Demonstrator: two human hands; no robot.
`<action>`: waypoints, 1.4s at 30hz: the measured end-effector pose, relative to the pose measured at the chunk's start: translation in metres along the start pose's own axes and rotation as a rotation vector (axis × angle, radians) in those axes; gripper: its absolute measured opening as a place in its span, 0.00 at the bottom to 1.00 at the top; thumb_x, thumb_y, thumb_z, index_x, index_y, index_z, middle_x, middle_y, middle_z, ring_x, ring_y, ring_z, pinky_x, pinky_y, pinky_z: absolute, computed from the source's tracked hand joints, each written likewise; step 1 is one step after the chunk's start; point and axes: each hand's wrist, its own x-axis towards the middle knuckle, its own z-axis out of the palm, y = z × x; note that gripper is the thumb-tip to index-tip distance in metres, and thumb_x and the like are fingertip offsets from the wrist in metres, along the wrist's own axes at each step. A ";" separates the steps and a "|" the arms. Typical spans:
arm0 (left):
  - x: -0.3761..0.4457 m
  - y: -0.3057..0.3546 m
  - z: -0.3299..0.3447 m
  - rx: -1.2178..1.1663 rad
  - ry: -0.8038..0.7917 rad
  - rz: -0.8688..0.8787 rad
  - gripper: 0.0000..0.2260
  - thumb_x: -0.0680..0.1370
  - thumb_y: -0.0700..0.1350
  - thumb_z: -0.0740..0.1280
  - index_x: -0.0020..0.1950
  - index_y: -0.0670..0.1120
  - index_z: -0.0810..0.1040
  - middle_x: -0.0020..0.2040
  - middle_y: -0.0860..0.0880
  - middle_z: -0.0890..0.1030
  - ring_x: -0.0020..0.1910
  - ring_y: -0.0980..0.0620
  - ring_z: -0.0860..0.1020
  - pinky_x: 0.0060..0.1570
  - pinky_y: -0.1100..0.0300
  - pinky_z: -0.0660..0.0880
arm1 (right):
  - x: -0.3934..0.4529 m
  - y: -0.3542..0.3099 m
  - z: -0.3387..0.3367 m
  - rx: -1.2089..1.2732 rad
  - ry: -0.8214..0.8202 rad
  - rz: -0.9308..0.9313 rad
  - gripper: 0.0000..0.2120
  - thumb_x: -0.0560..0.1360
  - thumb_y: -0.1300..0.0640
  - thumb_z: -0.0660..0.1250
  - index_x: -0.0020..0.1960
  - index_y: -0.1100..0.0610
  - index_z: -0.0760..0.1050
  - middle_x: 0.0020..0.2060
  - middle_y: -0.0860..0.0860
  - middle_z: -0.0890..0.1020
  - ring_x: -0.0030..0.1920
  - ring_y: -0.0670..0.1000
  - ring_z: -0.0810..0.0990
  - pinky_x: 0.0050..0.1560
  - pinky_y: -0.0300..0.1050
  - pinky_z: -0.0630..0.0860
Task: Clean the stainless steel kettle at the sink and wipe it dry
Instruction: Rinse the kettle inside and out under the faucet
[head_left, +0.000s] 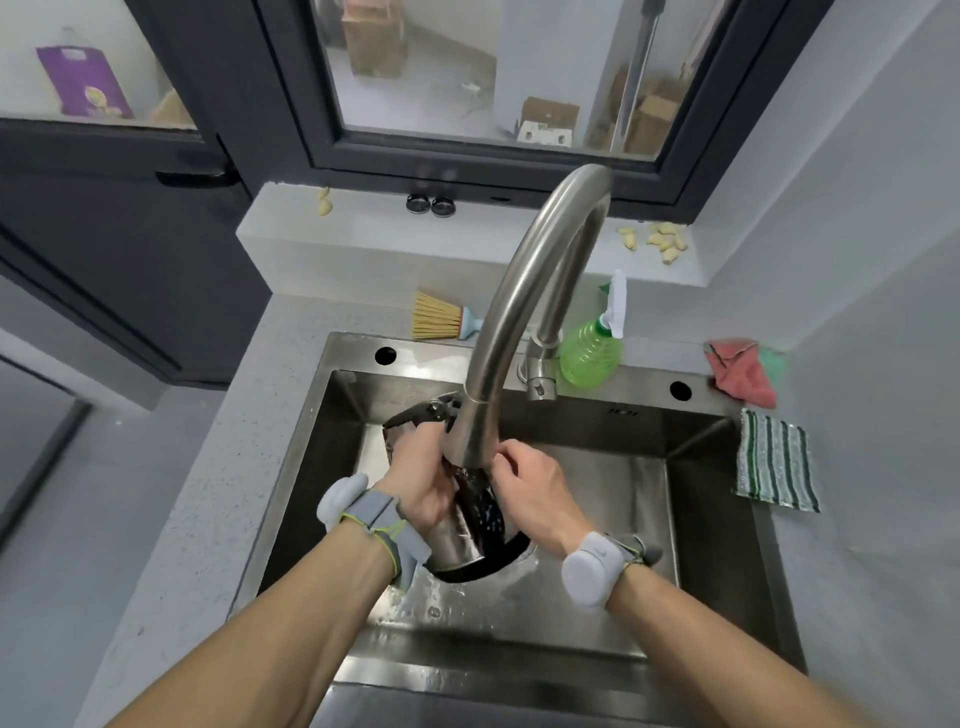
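While held tilted on its side over the sink (717, 561) at the centre of the frame, under the spout of the faucet (524, 312): kettle (462, 535), steel body beaded with drops, dark base rim turned toward the lower edge, open top and dark lid hinge toward the upper left. Left hand (421, 483) wrapped round the body from the left, fingers curled onto the steel. Right hand (535, 488) on the right flank, fingers bent against the wet surface just below the spout; pinching something or merely rubbing, cannot tell. Wet sink floor and splashes below the kettle. Judged from this: well into the washing or rinsing stage, outside already wetted; inside hidden, so no telling whether done. No cloth or sponge visible in either hand. Left to do, by the look of it: finishing the rinse, draining, then drying. Striped cloth (776, 462) on the counter at centre right and red cloth (743, 369) above it, both untouched and well apart from the hands. Green spray bottle (589, 353) beside the faucet base, small brush (441, 315) behind the sink at upper centre.
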 end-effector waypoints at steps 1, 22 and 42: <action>0.001 -0.002 0.001 -0.004 -0.015 0.004 0.08 0.79 0.30 0.55 0.50 0.36 0.73 0.43 0.37 0.73 0.36 0.43 0.75 0.38 0.53 0.75 | 0.000 -0.001 -0.002 0.099 -0.030 0.062 0.11 0.81 0.51 0.61 0.48 0.54 0.79 0.42 0.48 0.82 0.45 0.49 0.79 0.51 0.49 0.75; 0.003 0.006 -0.029 0.417 -0.111 0.008 0.05 0.79 0.39 0.66 0.48 0.38 0.80 0.29 0.42 0.71 0.23 0.46 0.68 0.28 0.55 0.72 | 0.002 -0.035 0.031 0.605 -0.105 0.271 0.17 0.75 0.46 0.65 0.33 0.56 0.76 0.27 0.54 0.76 0.28 0.53 0.76 0.29 0.44 0.73; 0.001 0.008 -0.042 0.393 -0.199 -0.057 0.14 0.79 0.31 0.53 0.48 0.35 0.79 0.32 0.41 0.75 0.28 0.44 0.74 0.35 0.53 0.80 | -0.006 -0.037 0.030 0.827 -0.086 0.363 0.14 0.76 0.54 0.73 0.51 0.66 0.81 0.28 0.50 0.74 0.26 0.48 0.71 0.27 0.42 0.70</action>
